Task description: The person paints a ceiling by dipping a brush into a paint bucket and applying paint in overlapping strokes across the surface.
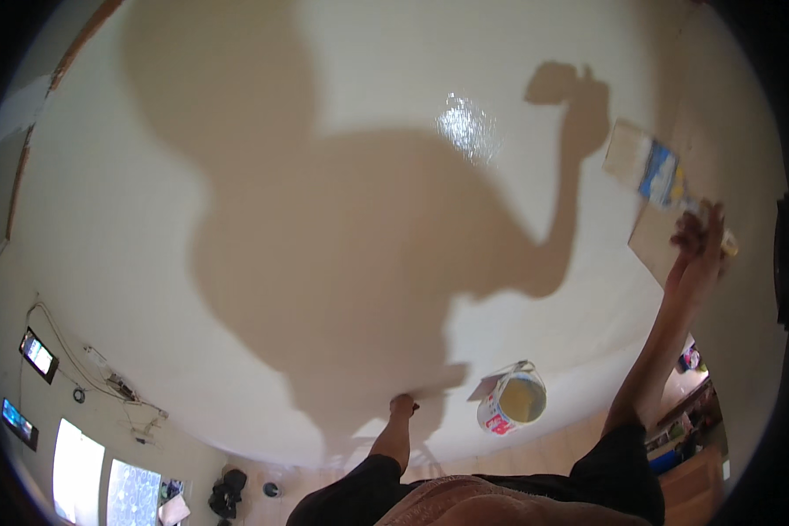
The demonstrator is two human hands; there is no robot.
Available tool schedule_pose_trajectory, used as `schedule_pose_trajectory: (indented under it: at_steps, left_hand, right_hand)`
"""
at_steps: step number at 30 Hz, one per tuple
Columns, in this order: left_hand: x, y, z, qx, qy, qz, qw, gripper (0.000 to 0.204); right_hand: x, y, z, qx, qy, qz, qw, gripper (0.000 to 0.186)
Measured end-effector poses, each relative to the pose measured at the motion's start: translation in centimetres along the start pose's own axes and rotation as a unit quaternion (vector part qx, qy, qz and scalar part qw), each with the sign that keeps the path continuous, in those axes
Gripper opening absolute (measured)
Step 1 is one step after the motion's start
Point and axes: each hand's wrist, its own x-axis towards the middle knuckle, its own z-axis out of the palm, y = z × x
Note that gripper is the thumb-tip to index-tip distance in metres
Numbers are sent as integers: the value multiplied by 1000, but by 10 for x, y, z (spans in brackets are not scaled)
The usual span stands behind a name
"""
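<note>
My right hand (697, 241) is raised at the right, its fingers closed round the handle of a wide paintbrush (660, 174). The brush has pale bristles and a blue-and-yellow band, and it is tilted with its bristles up and to the left, beside the cream wall (517, 237). Whether the bristles touch the wall, I cannot tell. Low in the middle, my left hand (401, 404) is curled near the wall; what it grips, if anything, is hidden. A white paint bucket (493, 412) with red print and a wire handle stands between my arms, with cream paint inside.
My large shadow falls across the wall, where a wet patch (466, 130) shines. Lower left are two lit screens (39, 354), loose cables (118, 386) and a bright window (79, 465). Black bags (228, 493) lie below. Cluttered shelves (688, 421) stand at lower right.
</note>
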Motion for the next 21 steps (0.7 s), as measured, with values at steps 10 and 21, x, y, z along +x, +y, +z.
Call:
schedule_pose_trajectory:
  at_steps: [10, 21]
  left_hand:
    - [22, -48, 46, -72, -111, -32, 991, 20]
    - [16, -8, -8, -658, -152, -415, 610, 28]
  right_hand:
    - [-162, 70, -139, -177, -28, 290, 940, 28]
    - [-282, 194, -296, -443, -81, 347, 822, 18]
